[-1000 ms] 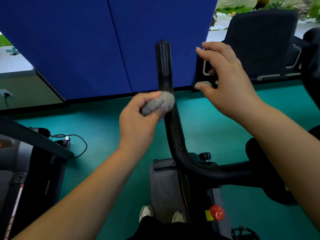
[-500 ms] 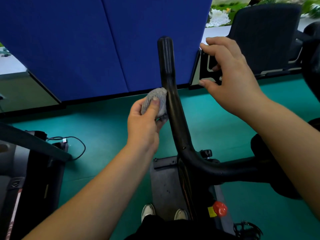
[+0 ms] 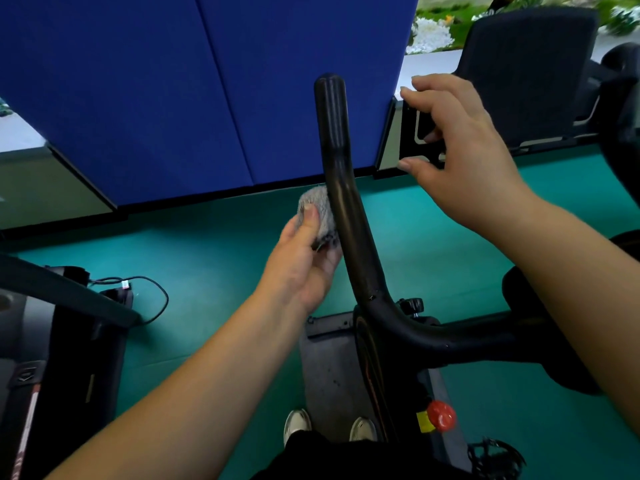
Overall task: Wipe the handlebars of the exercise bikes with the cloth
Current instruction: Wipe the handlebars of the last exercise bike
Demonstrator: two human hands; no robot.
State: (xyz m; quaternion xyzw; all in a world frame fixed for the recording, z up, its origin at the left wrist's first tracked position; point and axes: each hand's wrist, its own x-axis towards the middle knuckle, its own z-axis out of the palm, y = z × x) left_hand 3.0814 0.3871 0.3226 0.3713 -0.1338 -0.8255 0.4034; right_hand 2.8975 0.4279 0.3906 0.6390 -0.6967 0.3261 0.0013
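Left hand point(image 3: 301, 261) presses cloth point(image 3: 318, 216) against handlebar point(image 3: 341, 202) (thumb on top).

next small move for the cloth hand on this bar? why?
Probably slide the cloth up the handlebar toward its tip. The left hand pinches the cloth against the bar's left side at mid-length, with the upper grip bare above it. The right hand hovers open beside the bar, holding nothing.
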